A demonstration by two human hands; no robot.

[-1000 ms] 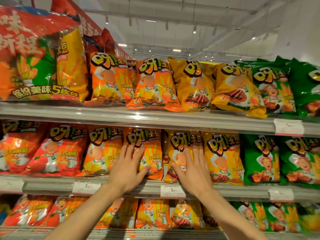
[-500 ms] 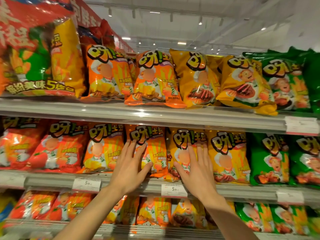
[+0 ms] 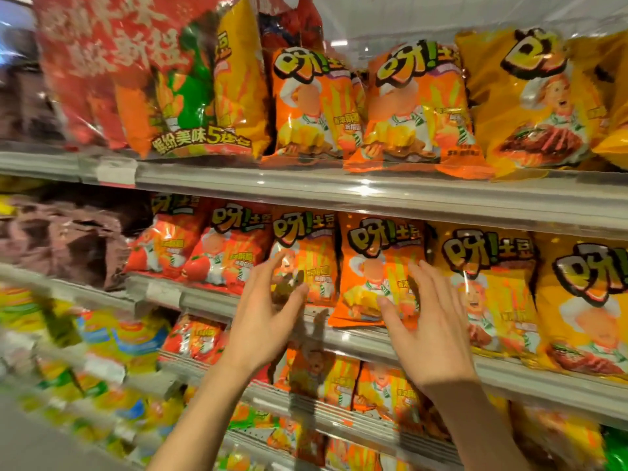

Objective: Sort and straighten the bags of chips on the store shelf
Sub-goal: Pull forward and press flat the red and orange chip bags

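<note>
With both hands spread open and holding nothing, my right hand [image 3: 431, 331] hovered by the orange chip bag [image 3: 377, 270], my left hand [image 3: 265, 321] beside it. That bag's bottom overhung the shelf edge [image 3: 356, 338]; I judged a careless push could tip it off.

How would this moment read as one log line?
left hand: open | right hand: open | both at orange chip bags | middle shelf

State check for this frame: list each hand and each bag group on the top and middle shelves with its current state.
left hand: open, fingers spread, at an orange bag, contact unclear
right hand: open, fingers spread over orange and yellow bags, gripping nothing
orange bags, middle shelf: upright, right one overhanging the shelf lip
yellow bags, middle shelf: upright, facing out
red bags, middle shelf: leaning left
orange bags, top shelf: upright, slightly tilted
</note>
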